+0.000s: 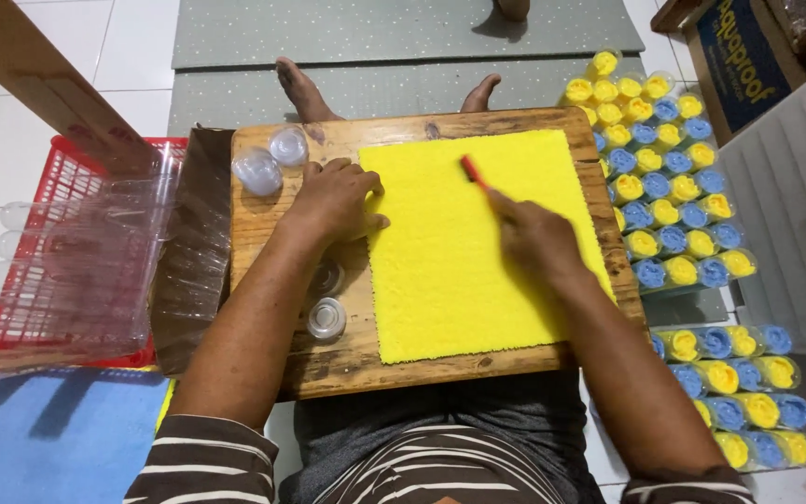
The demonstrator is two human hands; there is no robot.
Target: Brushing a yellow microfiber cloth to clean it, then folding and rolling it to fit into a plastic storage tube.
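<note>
Clear cups [95, 261] are lying blurred over the red basket [58, 187], hard to count. The left hand [333, 201] is pressing down on the yellow cloth's [450, 271] left edge, fingers curled, hiding whatever is beneath. The right hand [534, 233] is pinching a red stick [474, 173], its lower end hidden.
</note>
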